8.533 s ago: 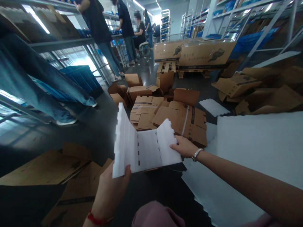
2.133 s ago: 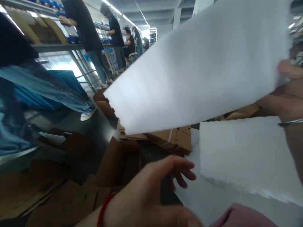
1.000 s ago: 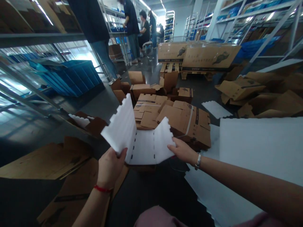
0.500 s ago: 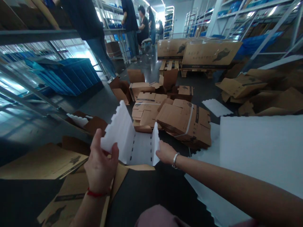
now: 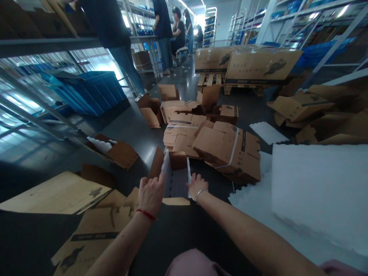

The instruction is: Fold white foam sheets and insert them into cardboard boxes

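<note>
My left hand [image 5: 151, 195] and my right hand [image 5: 197, 186] reach down into an open cardboard box [image 5: 177, 160] standing on the dark floor. A folded white foam liner [image 5: 175, 180] sits inside the box, its slotted middle panel facing up and its two scalloped side flaps standing nearly upright. My left fingers grip the liner's left flap. My right fingertips rest on its right flap. The lower part of the box is hidden behind my hands and a flattened carton.
Flattened cartons [image 5: 227, 149] lie piled just beyond the box, with more [image 5: 57, 193] at lower left. A stack of white foam sheets [image 5: 316, 184] lies to the right. Blue crates [image 5: 86, 92], metal shelving and co-workers [image 5: 165, 34] stand behind.
The foam liner has gone down into the box, and its side flaps now stand more upright. My hands have moved closer together and farther forward.
</note>
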Motion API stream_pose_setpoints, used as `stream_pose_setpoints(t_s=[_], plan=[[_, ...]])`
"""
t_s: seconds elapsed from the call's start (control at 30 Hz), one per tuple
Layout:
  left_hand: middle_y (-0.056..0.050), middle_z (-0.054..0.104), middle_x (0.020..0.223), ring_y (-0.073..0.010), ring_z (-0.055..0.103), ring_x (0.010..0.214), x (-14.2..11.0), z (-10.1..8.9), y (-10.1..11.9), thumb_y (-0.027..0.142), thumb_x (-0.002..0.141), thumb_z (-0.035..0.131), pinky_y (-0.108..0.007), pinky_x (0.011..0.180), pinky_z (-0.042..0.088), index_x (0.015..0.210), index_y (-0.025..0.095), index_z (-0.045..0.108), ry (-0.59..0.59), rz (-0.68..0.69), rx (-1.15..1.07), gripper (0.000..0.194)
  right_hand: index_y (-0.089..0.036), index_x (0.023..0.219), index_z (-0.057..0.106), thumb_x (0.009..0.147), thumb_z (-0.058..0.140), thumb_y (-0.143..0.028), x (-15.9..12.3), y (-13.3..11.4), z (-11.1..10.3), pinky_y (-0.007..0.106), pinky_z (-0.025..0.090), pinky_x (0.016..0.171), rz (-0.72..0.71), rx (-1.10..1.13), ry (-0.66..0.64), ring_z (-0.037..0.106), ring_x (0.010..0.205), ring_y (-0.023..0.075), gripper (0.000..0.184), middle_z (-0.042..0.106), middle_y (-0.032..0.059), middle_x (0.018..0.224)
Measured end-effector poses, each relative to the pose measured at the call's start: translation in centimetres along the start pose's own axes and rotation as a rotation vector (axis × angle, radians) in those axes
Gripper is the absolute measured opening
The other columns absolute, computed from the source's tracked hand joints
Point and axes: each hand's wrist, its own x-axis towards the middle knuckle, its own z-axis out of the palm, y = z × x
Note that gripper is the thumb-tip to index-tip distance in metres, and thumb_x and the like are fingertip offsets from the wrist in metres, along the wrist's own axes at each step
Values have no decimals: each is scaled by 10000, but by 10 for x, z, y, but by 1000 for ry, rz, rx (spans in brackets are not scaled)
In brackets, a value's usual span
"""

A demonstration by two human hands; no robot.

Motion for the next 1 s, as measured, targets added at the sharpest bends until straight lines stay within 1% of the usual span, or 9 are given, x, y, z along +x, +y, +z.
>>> stream_pose_setpoints(t_s=[0.07, 0.13, 0.23, 0.37, 0.5, 0.67, 0.83, 0.93, 1.0], plan=[[-68, 640, 752, -231, 598, 804, 1, -1, 1, 128, 843, 384, -438, 889, 330, 915, 186, 592, 21, 18, -4, 227, -138, 1446, 156, 854, 462, -498, 6, 0, 3, 492, 435, 838, 8, -7, 63, 529, 1078, 328, 757, 406, 244, 1326], [-117, 635, 1031, -271, 545, 1034, 3, -3, 0, 165, 840, 418, -488, 972, 281, 1039, 205, 585, 115, -10, -2, 263, -198, 1464, 37, 882, 417, -475, 13, -2, 4, 521, 359, 945, -107, 8, 182, 437, 1196, 312, 749, 268, 204, 1445], [-156, 361, 1412, -321, 444, 1199, 10, -3, -6, 238, 841, 446, -518, 987, 303, 1349, 253, 356, 188, -178, -33, 516, -315, 1448, 130, 906, 410, -341, 23, -5, 12, 578, 267, 1000, -227, -41, 139, 253, 1330, 307, 611, 90, 86, 1527], [-192, 634, 1043, -286, 654, 780, 20, 11, -12, 268, 877, 342, -416, 721, 480, 1444, 146, -2, -148, -345, -252, 674, -330, 1404, 289, 880, 435, -224, 33, -11, 28, 545, 437, 830, -48, -51, -181, 409, 1233, 344, 554, 2, 101, 1529], [-143, 682, 828, -309, 664, 751, 28, 12, -35, 258, 887, 299, -398, 674, 476, 1417, 179, 153, -263, -322, -248, 555, -339, 1377, 352, 854, 496, -418, 29, -14, 23, 497, 456, 839, -120, 54, -239, 498, 1157, 358, 547, -19, 160, 1519], [-151, 669, 951, -299, 651, 853, 48, -13, -122, 307, 860, 392, -402, 745, 472, 1285, 203, 394, -114, -483, -133, 437, -392, 1422, 193, 893, 411, -362, 13, 23, -4, 401, 416, 960, -659, 176, 33, 466, 1216, 241, 573, 90, 94, 1522], [-206, 615, 1094, -347, 589, 1003, 75, -22, -206, 330, 831, 490, -496, 803, 457, 1308, 102, 365, 62, -668, -214, 543, -330, 1397, 310, 874, 397, -280, 25, 73, -4, 372, 421, 978, -770, 73, 36, 460, 1219, 200, 533, 285, 47, 1463], [-228, 376, 1379, -330, 392, 1255, 64, -10, -216, 405, 869, 446, -470, 952, 394, 1416, 78, 89, 224, -707, -181, 731, -281, 1316, 458, 862, 397, -331, 32, 100, 3, 399, 431, 964, -732, 22, -47, 497, 1178, 230, 460, 354, 62, 1425], [-187, 298, 1428, -296, 303, 1314, 33, 15, -199, 415, 892, 394, -411, 1022, 343, 1410, 76, 121, 339, -644, -192, 676, -295, 1277, 503, 850, 405, -351, 33, 123, 5, 400, 427, 962, -702, 20, -94, 528, 1137, 229, 441, 406, 60, 1392]])
